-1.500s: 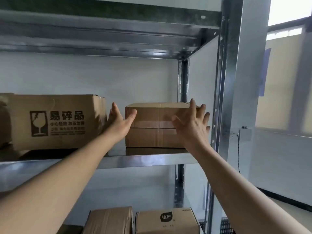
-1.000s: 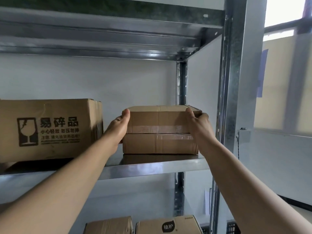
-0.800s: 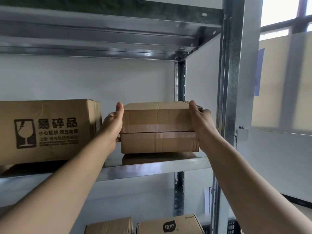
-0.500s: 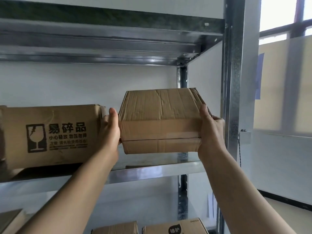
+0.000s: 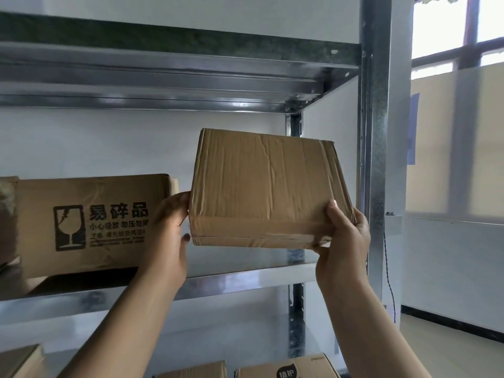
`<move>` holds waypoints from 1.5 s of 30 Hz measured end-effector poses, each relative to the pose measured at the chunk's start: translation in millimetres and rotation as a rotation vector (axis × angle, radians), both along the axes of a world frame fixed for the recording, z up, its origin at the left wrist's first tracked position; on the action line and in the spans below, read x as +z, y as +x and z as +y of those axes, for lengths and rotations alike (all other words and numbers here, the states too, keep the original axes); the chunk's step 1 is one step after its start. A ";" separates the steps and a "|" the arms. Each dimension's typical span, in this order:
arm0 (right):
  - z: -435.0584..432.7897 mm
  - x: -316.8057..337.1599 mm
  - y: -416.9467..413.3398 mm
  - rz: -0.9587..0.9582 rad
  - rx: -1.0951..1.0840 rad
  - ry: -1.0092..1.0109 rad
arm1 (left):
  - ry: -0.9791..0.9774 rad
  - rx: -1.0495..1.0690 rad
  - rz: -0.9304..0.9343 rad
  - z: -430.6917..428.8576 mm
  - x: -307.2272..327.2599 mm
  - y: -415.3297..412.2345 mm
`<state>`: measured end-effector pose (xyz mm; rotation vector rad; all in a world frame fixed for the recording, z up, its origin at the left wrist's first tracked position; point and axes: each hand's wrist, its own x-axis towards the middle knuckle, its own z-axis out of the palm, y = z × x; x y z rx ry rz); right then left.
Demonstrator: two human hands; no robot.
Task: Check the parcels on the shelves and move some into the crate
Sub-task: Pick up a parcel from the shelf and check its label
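The brown taped parcel was held up in the air above the middle shelf, tilted so its broad creased face turned toward the camera and its lower edge hung clear of the steel board. The left hand gripped it at about 8 o'clock, thumb laid against the left edge, the other fingers mostly hidden behind the cardboard. The right hand gripped the lower corner at about 4 o'clock, thumb pressed on the front face and fingers wrapped round the side.

At 9 o'clock from the parcel, a larger carton printed with a broken-glass mark and Chinese characters stood on the same shelf, just beside the left hand. At 12 o'clock ran the underside of the upper shelf. At 3 o'clock stood the galvanised upright of the rack, with a window beyond it. At 6 o'clock, on the level below, the tops of two more boxes showed side by side.
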<state>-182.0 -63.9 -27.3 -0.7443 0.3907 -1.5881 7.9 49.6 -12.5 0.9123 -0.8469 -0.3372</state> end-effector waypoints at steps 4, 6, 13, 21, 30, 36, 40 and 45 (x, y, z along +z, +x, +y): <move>1.2 -5.7 -4.5 0.007 0.009 0.013 | 0.004 -0.190 0.050 4.9 -5.2 7.4; 1.4 -9.5 -6.5 0.009 0.008 0.013 | 0.050 -0.254 0.030 10.2 -8.4 6.9; 3.4 -16.0 -9.9 -0.015 0.039 -0.019 | 0.037 -0.315 0.227 1.3 -25.2 14.5; 2.0 -12.2 -7.6 0.025 0.061 -0.044 | -0.012 -0.461 0.522 2.1 -27.9 22.2; 0.7 -14.7 9.8 0.345 -0.045 -0.202 | -0.095 -0.473 0.565 5.2 -28.3 17.6; 21.6 -16.9 31.5 0.462 0.020 -0.294 | -0.073 -0.311 0.362 7.5 -17.7 -5.7; 42.2 -12.2 29.9 0.410 0.177 -0.295 | -0.082 -0.200 0.197 11.5 -16.4 -16.0; 67.9 -5.5 20.0 0.303 0.271 -0.316 | -0.101 -0.085 0.118 13.8 -13.3 -28.7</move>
